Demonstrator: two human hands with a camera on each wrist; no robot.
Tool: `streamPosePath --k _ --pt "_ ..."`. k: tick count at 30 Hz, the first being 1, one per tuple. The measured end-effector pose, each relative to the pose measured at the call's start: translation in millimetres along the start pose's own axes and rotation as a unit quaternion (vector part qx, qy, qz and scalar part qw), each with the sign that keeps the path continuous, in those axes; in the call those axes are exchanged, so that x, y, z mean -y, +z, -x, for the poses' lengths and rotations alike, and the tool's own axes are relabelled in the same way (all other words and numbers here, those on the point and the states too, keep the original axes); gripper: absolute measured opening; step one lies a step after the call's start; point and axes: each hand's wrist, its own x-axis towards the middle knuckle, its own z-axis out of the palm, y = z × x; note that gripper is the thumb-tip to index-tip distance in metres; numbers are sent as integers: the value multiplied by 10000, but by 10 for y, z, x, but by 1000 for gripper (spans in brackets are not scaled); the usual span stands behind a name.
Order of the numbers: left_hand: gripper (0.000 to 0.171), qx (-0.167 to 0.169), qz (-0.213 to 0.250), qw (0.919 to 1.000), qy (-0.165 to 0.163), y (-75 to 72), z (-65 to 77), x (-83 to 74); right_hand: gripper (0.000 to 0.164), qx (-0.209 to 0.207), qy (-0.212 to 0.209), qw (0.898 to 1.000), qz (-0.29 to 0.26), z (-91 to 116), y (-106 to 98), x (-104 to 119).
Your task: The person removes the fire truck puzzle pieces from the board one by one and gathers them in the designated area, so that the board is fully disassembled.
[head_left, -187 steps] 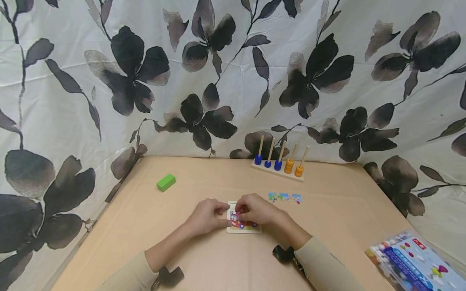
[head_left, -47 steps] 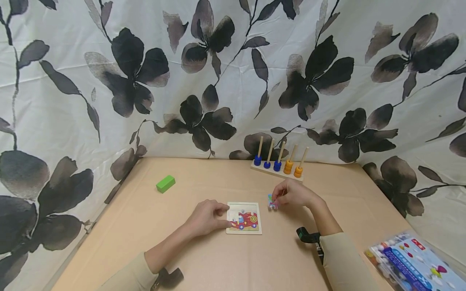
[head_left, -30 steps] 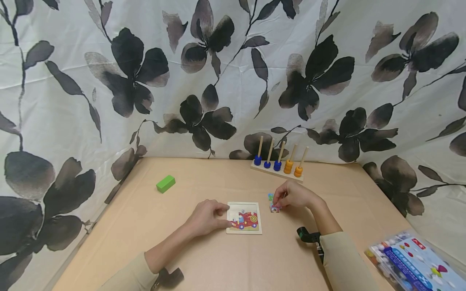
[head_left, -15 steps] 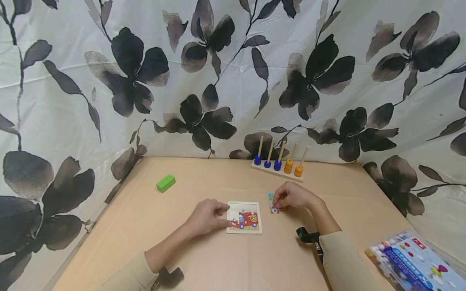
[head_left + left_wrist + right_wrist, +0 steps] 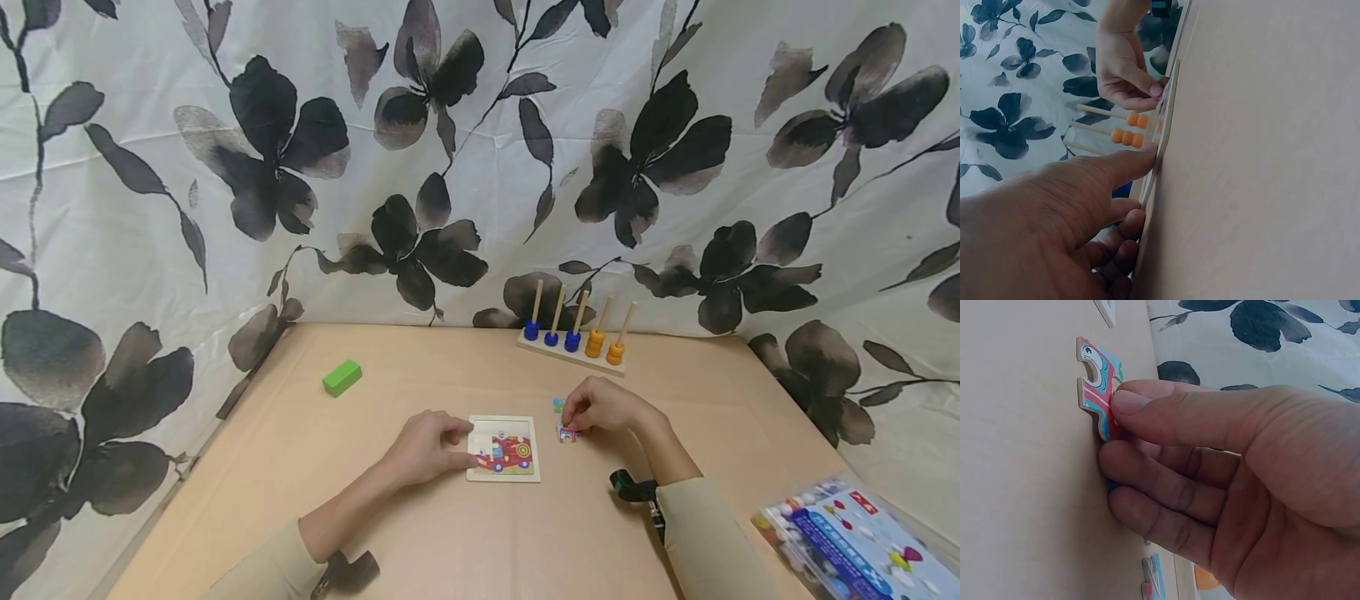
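Note:
My left hand holds the left edge of a small wooden puzzle board flat on the table, thumb and index finger at its rim. A red car picture with a yellow wheel fills part of the board; its upper and left parts show bare wood. Right of the board, my right hand pinches a red and blue puzzle piece with a printed eye, close above the table. A green and blue puzzle piece lies just beyond the fingertips. Another loose piece shows low in the right wrist view.
A peg stand with blue and orange beads stands at the back right. A green block lies at the back left. At the front right is a clear case of colourful contents. A floral cloth hangs behind the table.
Since the oldest frame, my right hand has moved from the board to its right, and the eyed piece has left the board. Lately that piece has shifted slightly nearer. My left hand stays.

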Motion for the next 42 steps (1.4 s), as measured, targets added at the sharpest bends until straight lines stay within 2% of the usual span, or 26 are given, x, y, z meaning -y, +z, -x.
streamPosePath --k 19,42 --pt "50 18 46 10000 16 3 11 -9 13 -45 320 9994 116 6 28 33" --pt "51 34 143 9999 -18 -2 6 -1 10 -38 455 9990 -7 18 21 67"
